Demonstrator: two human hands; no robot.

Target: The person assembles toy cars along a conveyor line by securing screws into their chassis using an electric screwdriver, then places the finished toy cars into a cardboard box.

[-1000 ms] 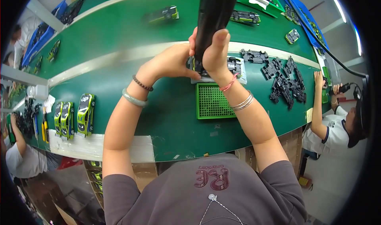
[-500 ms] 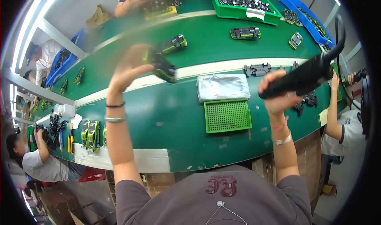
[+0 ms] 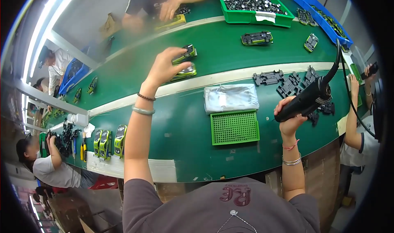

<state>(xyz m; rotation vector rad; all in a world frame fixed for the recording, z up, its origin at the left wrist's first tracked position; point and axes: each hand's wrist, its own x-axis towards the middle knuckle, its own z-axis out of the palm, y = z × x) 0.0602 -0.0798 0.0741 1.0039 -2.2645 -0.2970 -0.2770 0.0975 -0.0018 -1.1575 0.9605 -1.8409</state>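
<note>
My left hand is over the far side of the bench, thumb and fingers apart with a gap between them. Right by its fingertips are two green-and-black toy cars: one car beyond the fingers, another partly behind the thumb. My right hand is wrapped round a black corded electric screwdriver, its tip pointing left. Several black toy car chassis lie beyond and beside the screwdriver. To its left is a green perforated tray, with a whitish plastic-wrapped packet against its far edge.
Green toy cars stand at the left by yellow-handled tools. A green bin of small parts and a blue bin stand at the far right. A co-worker's hand is across the bench; others sit left and right.
The toy car that was in my left hand now lies on the bench beside another car; the fingers have come off it. My right hand and the screwdriver have shifted slightly lower in view.
</note>
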